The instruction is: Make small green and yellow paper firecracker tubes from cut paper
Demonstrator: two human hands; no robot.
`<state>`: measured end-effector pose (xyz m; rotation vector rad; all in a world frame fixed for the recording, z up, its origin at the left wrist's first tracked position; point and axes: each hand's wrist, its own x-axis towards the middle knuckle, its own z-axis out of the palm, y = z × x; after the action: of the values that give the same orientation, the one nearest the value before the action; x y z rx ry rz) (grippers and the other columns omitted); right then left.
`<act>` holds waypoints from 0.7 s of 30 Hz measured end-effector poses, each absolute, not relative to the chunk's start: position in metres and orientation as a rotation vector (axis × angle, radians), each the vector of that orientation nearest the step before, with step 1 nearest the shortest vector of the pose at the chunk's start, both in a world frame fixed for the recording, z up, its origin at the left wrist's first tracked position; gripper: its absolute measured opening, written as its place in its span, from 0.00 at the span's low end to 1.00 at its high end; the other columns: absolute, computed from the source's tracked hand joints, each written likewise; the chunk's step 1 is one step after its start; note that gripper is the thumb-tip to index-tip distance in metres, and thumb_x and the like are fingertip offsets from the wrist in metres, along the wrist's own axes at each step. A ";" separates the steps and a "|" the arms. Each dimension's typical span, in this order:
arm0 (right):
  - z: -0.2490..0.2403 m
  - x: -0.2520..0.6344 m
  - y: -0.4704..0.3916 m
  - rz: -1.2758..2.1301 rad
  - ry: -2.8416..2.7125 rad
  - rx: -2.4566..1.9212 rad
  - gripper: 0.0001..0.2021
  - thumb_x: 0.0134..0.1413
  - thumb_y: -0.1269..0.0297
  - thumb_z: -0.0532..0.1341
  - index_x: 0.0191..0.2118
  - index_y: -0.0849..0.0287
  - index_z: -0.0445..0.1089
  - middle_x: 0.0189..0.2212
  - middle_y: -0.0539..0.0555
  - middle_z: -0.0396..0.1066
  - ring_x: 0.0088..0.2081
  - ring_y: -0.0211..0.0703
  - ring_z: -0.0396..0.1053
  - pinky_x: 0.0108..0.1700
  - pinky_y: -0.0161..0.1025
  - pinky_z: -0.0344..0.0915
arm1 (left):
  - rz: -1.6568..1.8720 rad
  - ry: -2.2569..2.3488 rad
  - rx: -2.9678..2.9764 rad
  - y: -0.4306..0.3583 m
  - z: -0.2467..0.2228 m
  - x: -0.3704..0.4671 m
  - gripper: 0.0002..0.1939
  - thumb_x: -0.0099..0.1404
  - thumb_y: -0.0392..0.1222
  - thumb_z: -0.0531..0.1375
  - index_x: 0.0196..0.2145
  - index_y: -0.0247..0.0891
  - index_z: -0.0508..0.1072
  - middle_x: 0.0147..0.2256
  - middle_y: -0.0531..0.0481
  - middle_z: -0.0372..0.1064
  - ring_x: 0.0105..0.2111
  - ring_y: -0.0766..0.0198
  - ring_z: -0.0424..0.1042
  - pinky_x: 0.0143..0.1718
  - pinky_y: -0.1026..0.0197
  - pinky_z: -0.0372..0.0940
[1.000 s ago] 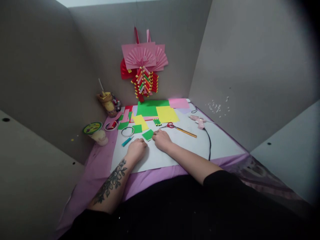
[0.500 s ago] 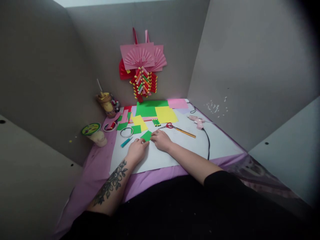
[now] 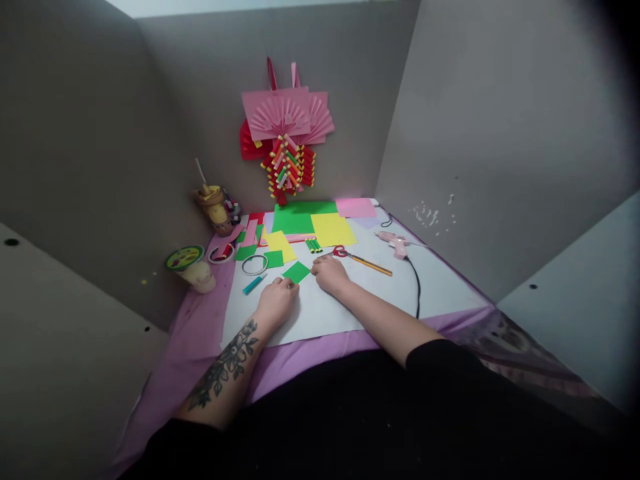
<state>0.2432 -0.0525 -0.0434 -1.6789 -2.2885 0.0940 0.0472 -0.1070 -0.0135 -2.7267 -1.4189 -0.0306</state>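
Observation:
A small green paper square (image 3: pixel 297 272) lies turned at an angle on the white sheet between my hands. My left hand (image 3: pixel 278 298) rests at its lower edge, with curled fingers closed on the paper's near corner. Just right of the square, my right hand (image 3: pixel 330 275) is on the sheet, its fingers bent and held together. What those fingers hold, if anything, is hidden. Red-handled scissors (image 3: pixel 340 251) lie right behind my right hand, their blades partly by its knuckles. Several short green rolls with yellow ends (image 3: pixel 314 246) lie beyond the square.
A blue cutter (image 3: pixel 253 285) and a tape ring (image 3: pixel 255 265) lie left. A yellow-orange pencil-like stick (image 3: pixel 371 265) and a corded pink glue gun (image 3: pixel 399 245) are right. Lidded cups (image 3: pixel 190 268) stand at the left edge. Paper firecracker decorations (image 3: pixel 286 163) hang on the back wall.
My right hand has moved slightly right, off the green square, and more of the square shows. My left hand stays at its near edge.

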 end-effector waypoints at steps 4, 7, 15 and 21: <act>-0.048 0.247 -0.047 0.142 -2.179 -1.706 0.15 0.48 0.76 0.56 0.37 0.58 0.79 0.44 0.58 0.75 0.50 0.49 0.65 0.50 0.40 0.59 | -0.076 -1.404 -2.736 -0.105 -0.018 0.044 0.18 0.65 0.32 0.50 0.49 0.40 0.73 0.43 0.40 0.69 0.44 0.53 0.63 0.43 0.55 0.62; -0.052 0.247 -0.044 0.318 -1.966 -1.658 0.21 0.51 0.77 0.53 0.49 0.59 0.73 0.42 0.56 0.76 0.48 0.45 0.67 0.49 0.37 0.60 | -0.088 -1.393 -2.732 -0.104 -0.020 0.043 0.19 0.65 0.32 0.50 0.49 0.41 0.73 0.43 0.41 0.69 0.44 0.53 0.63 0.44 0.56 0.62; -0.053 0.231 -0.046 0.600 -1.866 -1.373 0.13 0.55 0.66 0.56 0.43 0.58 0.75 0.35 0.53 0.77 0.39 0.42 0.71 0.44 0.38 0.64 | -0.248 -1.426 -2.794 -0.102 -0.026 0.040 0.19 0.65 0.31 0.50 0.49 0.41 0.73 0.48 0.42 0.68 0.47 0.54 0.64 0.50 0.53 0.62; -0.055 0.234 -0.040 0.735 -1.542 -1.244 0.10 0.44 0.63 0.61 0.34 0.59 0.75 0.30 0.51 0.75 0.31 0.40 0.68 0.39 0.38 0.64 | -1.246 -1.821 -2.556 -0.100 -0.027 0.047 0.20 0.62 0.35 0.56 0.52 0.39 0.65 0.59 0.39 0.54 0.59 0.52 0.57 0.56 0.49 0.60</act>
<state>0.2337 -0.0400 -0.0546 -1.2438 -1.5424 0.7354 0.0465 -0.1000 -0.0271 -2.5557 -1.8213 -1.2462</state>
